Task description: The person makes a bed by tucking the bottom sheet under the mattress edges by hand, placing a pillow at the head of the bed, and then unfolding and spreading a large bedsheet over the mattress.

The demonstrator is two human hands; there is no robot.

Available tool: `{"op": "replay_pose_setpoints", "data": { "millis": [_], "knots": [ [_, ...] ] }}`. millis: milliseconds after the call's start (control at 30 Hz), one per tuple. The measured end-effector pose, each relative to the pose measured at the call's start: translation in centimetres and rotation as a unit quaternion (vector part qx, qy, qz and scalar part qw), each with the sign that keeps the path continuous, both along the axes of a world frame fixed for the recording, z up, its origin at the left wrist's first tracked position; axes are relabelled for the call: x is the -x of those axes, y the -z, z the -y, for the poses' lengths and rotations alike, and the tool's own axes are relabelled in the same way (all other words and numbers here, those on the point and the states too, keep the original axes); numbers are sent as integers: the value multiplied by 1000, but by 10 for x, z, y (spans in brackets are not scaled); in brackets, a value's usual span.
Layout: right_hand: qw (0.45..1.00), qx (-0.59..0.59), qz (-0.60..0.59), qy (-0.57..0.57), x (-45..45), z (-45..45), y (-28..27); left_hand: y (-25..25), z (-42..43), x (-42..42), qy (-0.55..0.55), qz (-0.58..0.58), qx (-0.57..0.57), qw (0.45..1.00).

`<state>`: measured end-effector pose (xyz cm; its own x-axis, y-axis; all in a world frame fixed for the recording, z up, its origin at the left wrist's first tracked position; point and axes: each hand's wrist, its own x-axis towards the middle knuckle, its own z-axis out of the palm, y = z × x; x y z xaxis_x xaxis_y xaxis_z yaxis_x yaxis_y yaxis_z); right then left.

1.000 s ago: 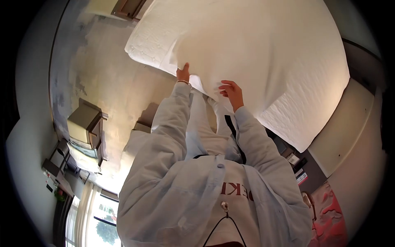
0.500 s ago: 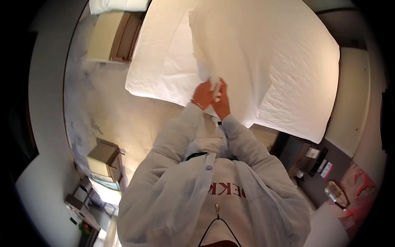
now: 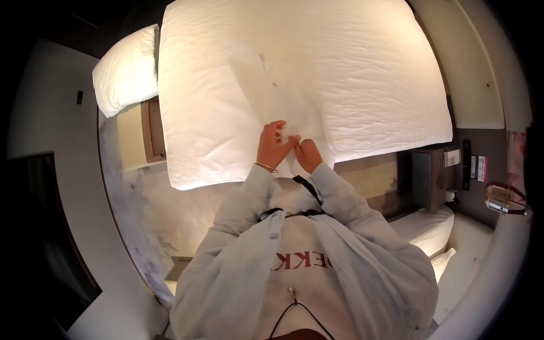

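Right hand (image 3: 309,155): the fingers are pressing together and seem to be pinching the near end of the white sheet (image 3: 294,105).
Left hand (image 3: 276,144): the fingers are bending and standing apart, the thumb reaching to the right fingertips; I cannot tell whether it is gripping cloth.
Left wrist: a thin bracelet (image 3: 266,167) is circling it.
Sheet position: it is lying over the middle of the bed (image 3: 379,85), its near end gathering in folds about the hands; blur and white-on-white are hiding much of its outline.
Sheet progress: judging by its lie, it is only partly spread; a stretch is extending away from the hands, while the near folds are not yet lying flat.
Bed surface: quilted white bedding is showing on both sides of the sheet, seemingly not covered by it.
Near bed edge: the person is standing close against it, both forearms reaching over.
Pillow (image 3: 126,71): it is resting beside the bed's left edge, partly above a bedside cabinet (image 3: 131,133).
Tabletop (image 3: 492,147): it is standing beyond the bed's right corner, carrying a white card (image 3: 451,157) and a pink-and-white card (image 3: 481,168).
Floor (image 3: 187,209): its mottled surface is showing below the bed's left corner.
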<state>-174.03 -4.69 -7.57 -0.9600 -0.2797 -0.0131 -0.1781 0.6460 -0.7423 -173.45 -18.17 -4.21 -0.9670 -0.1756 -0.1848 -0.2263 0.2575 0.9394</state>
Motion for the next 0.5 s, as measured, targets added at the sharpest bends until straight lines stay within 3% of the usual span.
{"op": "replay_pose_setpoints", "data": {
  "millis": [67, 133, 200, 300, 500],
  "knots": [
    [993, 3, -4, -117, 12, -12, -22, -1, -11, -1, -16, -8, 25, 1000],
    [987, -35, 20, -158, 27, -25, -26, -1, -22, 0, -34, 7, 29, 999],
    [943, -141, 49, -299, 37, -31, -31, -2, -30, -1, -46, 7, 63, 997],
    [932, -71, -45, -352, 42, -56, -32, -12, -56, -5, -30, -21, 135, 990],
    [925, 11, -113, -362, 44, -89, -12, 4, -103, -13, -95, -57, 124, 986]
  ]
}}
